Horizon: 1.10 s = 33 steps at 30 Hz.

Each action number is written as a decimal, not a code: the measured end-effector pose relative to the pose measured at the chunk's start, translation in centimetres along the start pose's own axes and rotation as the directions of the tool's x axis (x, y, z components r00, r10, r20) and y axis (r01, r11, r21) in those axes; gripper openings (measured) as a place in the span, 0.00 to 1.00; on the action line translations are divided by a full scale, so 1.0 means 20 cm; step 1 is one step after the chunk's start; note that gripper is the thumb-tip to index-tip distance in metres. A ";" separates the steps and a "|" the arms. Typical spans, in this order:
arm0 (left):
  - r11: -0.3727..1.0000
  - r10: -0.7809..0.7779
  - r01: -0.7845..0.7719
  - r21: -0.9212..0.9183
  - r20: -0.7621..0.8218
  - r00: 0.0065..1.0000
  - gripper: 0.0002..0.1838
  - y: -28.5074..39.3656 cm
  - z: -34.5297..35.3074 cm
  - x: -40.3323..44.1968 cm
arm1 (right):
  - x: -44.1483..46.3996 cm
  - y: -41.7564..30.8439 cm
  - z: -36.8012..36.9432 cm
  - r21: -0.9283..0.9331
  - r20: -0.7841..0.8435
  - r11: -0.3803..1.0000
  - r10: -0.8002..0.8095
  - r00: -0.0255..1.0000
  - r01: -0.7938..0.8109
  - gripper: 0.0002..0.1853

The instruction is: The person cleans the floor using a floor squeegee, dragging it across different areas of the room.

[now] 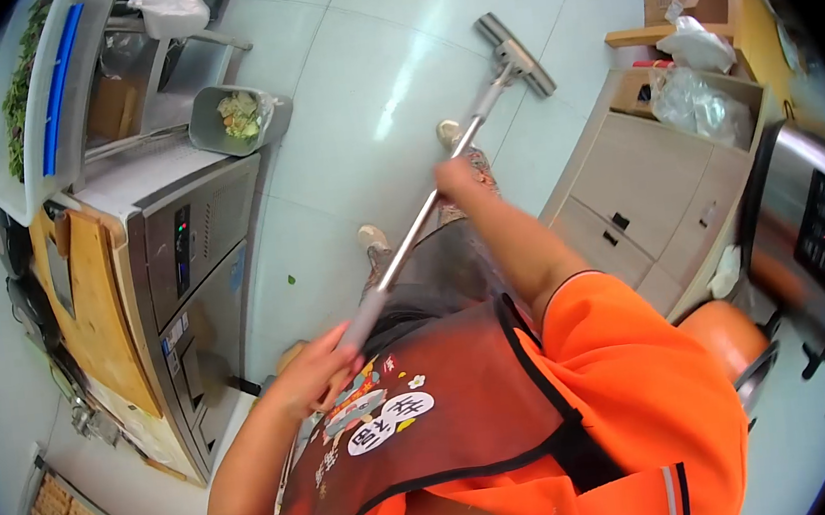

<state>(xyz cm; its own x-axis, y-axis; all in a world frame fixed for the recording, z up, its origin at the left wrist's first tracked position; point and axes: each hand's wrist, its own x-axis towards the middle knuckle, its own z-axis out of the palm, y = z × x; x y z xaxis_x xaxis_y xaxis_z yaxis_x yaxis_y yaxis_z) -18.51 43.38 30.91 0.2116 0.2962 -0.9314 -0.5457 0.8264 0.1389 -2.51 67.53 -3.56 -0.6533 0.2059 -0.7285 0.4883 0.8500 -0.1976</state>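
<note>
A long-handled floor mop point(515, 56) with a wide, flat grey head rests on the tiled floor ahead, its metal pole slanting back towards my body. Near my waist, my left hand point(322, 371) is wrapped round the grey grip at the pole's near end. My right hand point(458, 178) is closed round the metal pole farther forward, at about its middle. My apron and legs show beneath the pole, with my light shoes on the floor at either side of it.
To the left stand a steel appliance point(204, 239), a wooden board point(101, 310), a tub of greens point(62, 83) and a bin point(268, 122) holding scraps. At right are a cabinet point(650, 172), cardboard boxes and an orange stool point(727, 335). A small leaf point(291, 280) lies on the floor.
</note>
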 end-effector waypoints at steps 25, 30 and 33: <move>0.957 0.021 -0.060 0.283 0.137 0.990 0.13 0.11 0.92 0.96 | -0.21 1.17 0.07 0.967 0.220 -0.119 0.837 0.501 -0.225 0.13; 0.925 -0.069 0.031 0.378 0.088 0.994 0.11 -0.04 0.86 0.95 | -0.19 1.07 0.29 0.885 0.312 0.016 0.720 0.620 -0.465 0.10; 0.918 -0.102 0.076 0.388 0.045 0.994 0.11 -0.28 0.62 0.76 | -0.28 0.68 0.46 0.903 0.412 -0.215 0.677 0.610 -0.371 0.09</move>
<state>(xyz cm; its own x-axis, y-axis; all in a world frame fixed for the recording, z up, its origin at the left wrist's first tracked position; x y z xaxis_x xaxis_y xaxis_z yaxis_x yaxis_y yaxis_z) -2.06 49.20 20.13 0.3019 0.2318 -0.9247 -0.1700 0.9675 0.1871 13.16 73.47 -8.19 0.1705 0.5017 -0.8481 0.6597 -0.6974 -0.2800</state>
